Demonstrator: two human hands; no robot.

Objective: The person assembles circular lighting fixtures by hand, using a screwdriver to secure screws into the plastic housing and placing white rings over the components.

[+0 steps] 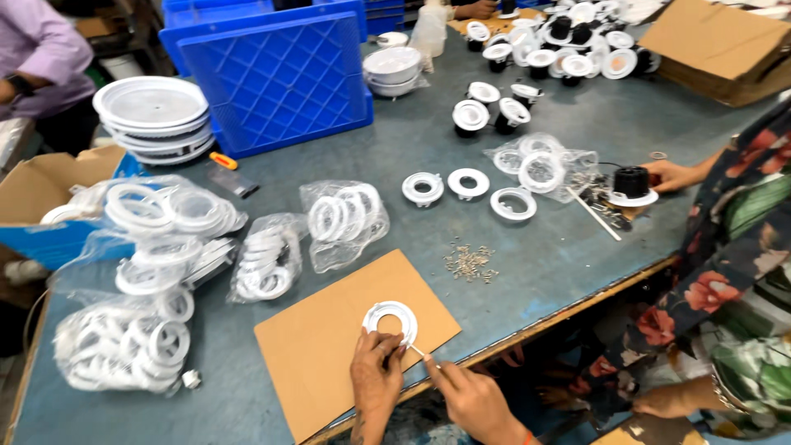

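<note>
A white plastic ring [390,320] lies on a brown cardboard sheet [329,346] near the table's front edge. My left hand [376,375] presses on the ring's near rim, holding it down. My right hand [471,397] sits just right of it, pinching a thin pale tool [418,352] whose tip points at the ring's lower right edge. A small heap of tiny screws [470,263] lies on the grey table beyond the cardboard.
Clear bags of white rings [344,216] crowd the table's left and middle. Blue crates [276,74] stand at the back. Three loose rings [467,184] lie mid-table. A person in a flowered sleeve at right holds a black-and-white fitting [633,186]. Another person stands at the far left.
</note>
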